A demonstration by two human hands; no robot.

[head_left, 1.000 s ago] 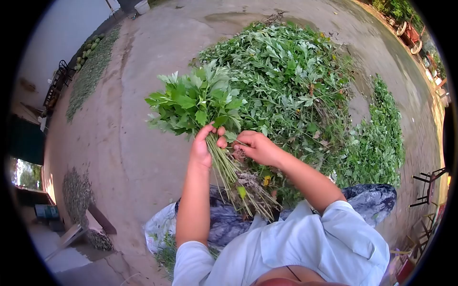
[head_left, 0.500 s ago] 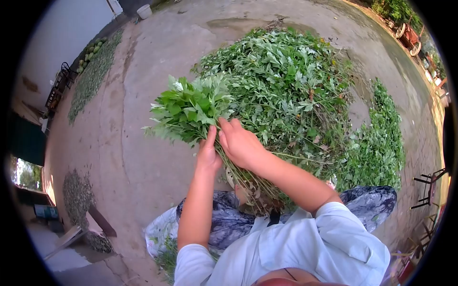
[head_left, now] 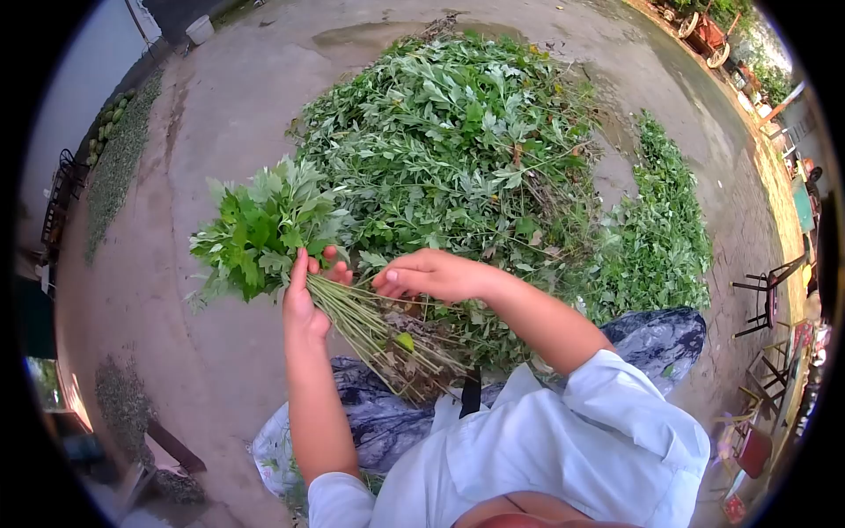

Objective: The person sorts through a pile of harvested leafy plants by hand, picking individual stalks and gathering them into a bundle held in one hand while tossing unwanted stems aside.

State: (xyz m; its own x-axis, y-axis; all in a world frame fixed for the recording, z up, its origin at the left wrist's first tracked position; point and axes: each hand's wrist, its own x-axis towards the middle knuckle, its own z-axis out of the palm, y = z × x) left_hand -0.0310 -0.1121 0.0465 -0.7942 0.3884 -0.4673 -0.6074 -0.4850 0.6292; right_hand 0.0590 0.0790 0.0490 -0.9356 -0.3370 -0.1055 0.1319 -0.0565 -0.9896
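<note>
A bunch of leafy green stems (head_left: 264, 231) lies across my left hand (head_left: 308, 295). Its broad leaves point to the upper left, while the long bare stalks slant down to the right toward my lap. My left thumb is on the near side of the stalks and the fingertips show beyond them. Just right of the stalks is my right hand (head_left: 431, 275), its fingers curled in. Whatever those fingers hold, if anything, is hidden. Behind both hands rises a large heap of cut leafy stems (head_left: 440, 150).
Another strip of cut greens (head_left: 664, 220) lies on the concrete at the right. Dark chairs (head_left: 766, 295) stand at the far right. Along the left wall are melon-like green fruits (head_left: 110, 119) and a bed of drying leaves (head_left: 128, 163). A white bucket (head_left: 200, 30) stands at the back.
My right hand has come away from the leafy neck of the bunch and moved right. The left hand still supports the bunch, its fingers now looser. The whole view has shifted.
</note>
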